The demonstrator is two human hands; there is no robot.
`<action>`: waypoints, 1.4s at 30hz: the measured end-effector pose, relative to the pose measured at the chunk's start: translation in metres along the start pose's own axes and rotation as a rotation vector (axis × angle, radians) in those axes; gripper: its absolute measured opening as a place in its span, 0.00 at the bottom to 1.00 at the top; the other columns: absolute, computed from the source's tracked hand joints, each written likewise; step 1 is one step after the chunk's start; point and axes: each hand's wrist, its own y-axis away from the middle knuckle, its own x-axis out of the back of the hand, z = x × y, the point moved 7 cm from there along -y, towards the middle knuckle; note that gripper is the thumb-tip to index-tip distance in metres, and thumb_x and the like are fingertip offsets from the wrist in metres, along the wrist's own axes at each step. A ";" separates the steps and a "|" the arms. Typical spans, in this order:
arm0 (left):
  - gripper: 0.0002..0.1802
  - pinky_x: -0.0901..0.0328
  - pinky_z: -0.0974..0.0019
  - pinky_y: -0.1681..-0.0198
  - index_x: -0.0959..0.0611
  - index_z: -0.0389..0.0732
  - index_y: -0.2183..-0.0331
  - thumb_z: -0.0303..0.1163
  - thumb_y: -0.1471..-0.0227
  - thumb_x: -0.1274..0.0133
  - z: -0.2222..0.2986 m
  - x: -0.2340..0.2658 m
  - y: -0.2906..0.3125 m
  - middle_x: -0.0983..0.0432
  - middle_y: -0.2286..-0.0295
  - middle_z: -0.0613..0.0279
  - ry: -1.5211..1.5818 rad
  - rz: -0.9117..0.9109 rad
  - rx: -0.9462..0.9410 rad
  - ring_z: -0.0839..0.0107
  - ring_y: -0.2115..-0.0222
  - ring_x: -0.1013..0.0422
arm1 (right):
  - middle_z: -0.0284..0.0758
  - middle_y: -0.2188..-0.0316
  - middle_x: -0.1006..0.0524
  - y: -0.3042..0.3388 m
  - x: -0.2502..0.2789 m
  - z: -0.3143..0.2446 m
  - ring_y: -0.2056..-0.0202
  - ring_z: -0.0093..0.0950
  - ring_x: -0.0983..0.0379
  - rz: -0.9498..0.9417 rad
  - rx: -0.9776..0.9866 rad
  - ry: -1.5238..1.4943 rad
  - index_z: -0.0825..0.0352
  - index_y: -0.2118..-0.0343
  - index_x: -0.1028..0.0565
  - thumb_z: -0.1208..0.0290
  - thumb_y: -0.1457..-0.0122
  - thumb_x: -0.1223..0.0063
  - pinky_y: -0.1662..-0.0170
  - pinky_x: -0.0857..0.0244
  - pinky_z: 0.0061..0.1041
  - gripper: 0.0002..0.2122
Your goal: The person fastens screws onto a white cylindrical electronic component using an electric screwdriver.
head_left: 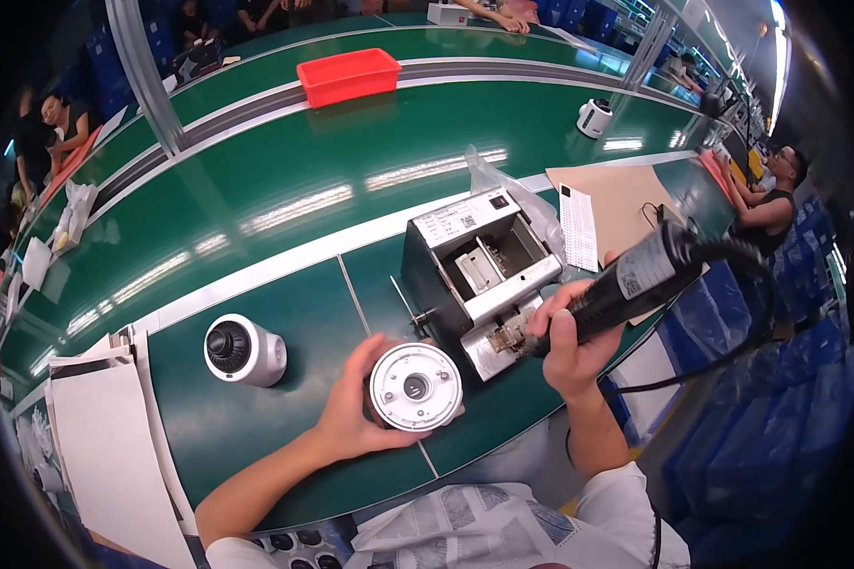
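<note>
My left hand (346, 417) is wrapped around a round white camera housing (397, 372), whose open face with a central hole and several screw points looks up. A black electric screwdriver (631, 284) with a thick cable is gripped in my right hand (576, 356). Its working end points down-left, close to the front outlet of a screw feeder (436, 232); my fingers hide whether the bit touches it. The feeder is a dark box with a pale top and an open tray. Left of my left hand, a white dome camera (268, 356) lies on the green bench.
Paper sheets (104, 436) lie at the bench's left end. Cardboard (626, 190), a printed sheet and clear plastic lie behind the feeder. On the green conveyor belt stand a red bin (349, 78) and another white camera (594, 118). Co-workers sit at far left and right.
</note>
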 end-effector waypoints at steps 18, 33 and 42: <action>0.53 0.42 0.54 0.49 0.41 0.39 0.45 0.39 0.73 0.33 0.007 0.003 -0.005 0.35 0.51 0.51 -0.285 0.066 -0.097 0.52 0.53 0.35 | 0.35 0.75 0.32 -0.037 -0.132 -0.037 0.81 0.20 0.32 -0.168 -0.151 -0.301 0.72 0.41 0.59 0.71 0.45 0.49 0.78 0.35 0.18 0.36; 0.53 0.42 0.55 0.49 0.43 0.40 0.45 0.37 0.73 0.33 0.007 0.006 0.000 0.38 0.49 0.53 -0.266 0.080 -0.122 0.53 0.52 0.37 | 0.33 0.72 0.37 -0.020 -0.147 -0.033 0.80 0.21 0.35 -0.358 -0.090 -0.124 0.67 0.40 0.62 0.63 0.41 0.51 0.79 0.34 0.25 0.35; 0.54 0.42 0.55 0.49 0.42 0.40 0.45 0.37 0.74 0.33 0.010 0.003 -0.006 0.38 0.49 0.53 -0.264 0.054 -0.126 0.53 0.52 0.36 | 0.32 0.73 0.37 -0.014 -0.135 -0.036 0.80 0.21 0.36 -0.191 -0.128 -0.108 0.64 0.40 0.63 0.60 0.44 0.47 0.77 0.34 0.25 0.40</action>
